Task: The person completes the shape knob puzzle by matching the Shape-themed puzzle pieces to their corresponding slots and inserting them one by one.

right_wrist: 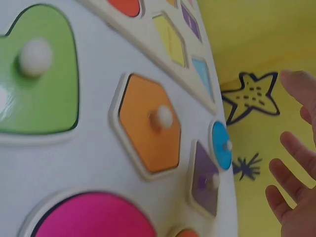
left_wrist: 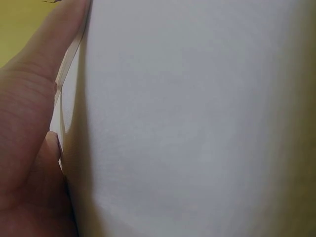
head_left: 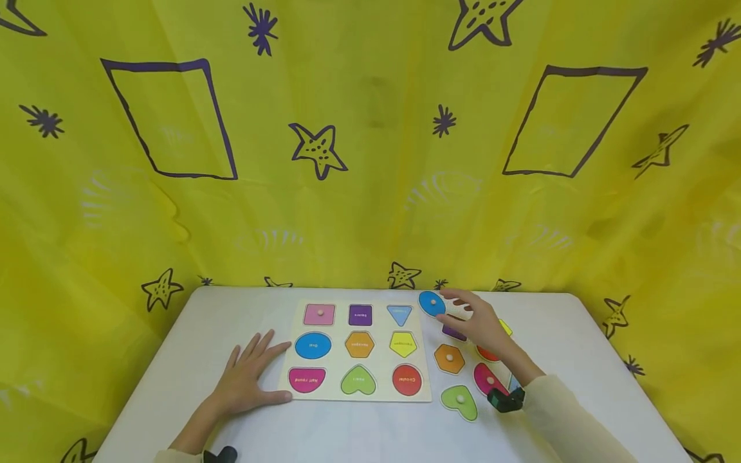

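A pale wooden shape board lies on the white table. The pink rectangle piece sits in its far left corner recess; the other recesses show only printed shapes. My left hand rests with spread fingers at the board's left edge, thumb by the near corner. To the right of the board, my right hand hovers over the loose pieces, its fingers parted with nothing between them. Its thumb and fingertips are close to the knobbed blue oval piece. Partly under that hand lies the purple square piece.
More knobbed pieces lie right of the board: an orange hexagon, a green heart, a magenta half round, a red one and a yellow one. A yellow patterned curtain hangs behind the table.
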Motion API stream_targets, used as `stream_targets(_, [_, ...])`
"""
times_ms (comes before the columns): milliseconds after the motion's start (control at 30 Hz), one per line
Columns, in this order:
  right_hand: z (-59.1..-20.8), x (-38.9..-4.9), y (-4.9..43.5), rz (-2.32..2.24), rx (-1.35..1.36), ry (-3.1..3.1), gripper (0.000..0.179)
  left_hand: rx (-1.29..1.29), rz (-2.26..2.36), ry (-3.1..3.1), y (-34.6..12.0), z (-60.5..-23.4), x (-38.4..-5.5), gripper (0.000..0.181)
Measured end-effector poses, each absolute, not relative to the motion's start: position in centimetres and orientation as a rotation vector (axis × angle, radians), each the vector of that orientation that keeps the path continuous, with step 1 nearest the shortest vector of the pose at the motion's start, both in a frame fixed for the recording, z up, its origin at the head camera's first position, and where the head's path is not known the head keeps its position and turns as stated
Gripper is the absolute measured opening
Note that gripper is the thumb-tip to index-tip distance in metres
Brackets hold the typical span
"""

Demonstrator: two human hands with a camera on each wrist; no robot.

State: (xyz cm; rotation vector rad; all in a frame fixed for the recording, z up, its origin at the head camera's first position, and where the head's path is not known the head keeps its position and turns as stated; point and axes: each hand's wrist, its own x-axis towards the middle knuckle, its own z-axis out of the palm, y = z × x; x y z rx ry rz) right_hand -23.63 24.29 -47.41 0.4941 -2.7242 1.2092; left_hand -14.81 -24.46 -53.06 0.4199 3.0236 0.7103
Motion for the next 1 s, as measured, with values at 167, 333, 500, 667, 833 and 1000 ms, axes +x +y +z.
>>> stream_targets(167, [-48.4, -23.2, 26.0, 1.209, 0.374, -2.768, 0.056, 0.481, 0.761, 3.060, -24.5, -53.2, -14.8, 0.097])
stream_targets(333, [-49.6, -22.9, 27.3, 1.229, 0.270, -2.818, 0.058, 0.490, 0.777, 3.060, -24.5, -53.1, -14.7, 0.095])
stream_targets(500, [-50.9, -22.8, 27.9, 1.242, 0.188, -2.870, 0.059, 0.446, 0.763, 3.049, -24.6, -52.7, -14.6, 0.096])
stream_targets(667, [-51.6, -22.9, 28.2, 1.200, 0.172, -2.902, 0.055, 0.456, 0.764, 3.058, -24.6, -53.7, -14.7, 0.097])
stream_targets(833, [-51.9, -23.0, 28.2, 1.140, 0.233, -2.898, 0.048, 0.464, 0.786, 3.061, -24.6, -54.2, -14.9, 0.097])
stream_targets(1000, [-52.0, -22.9, 28.0, 1.118, 0.274, -2.872, 0.041, 0.434, 0.771, 3.038, -24.5, -53.6, -14.8, 0.098])
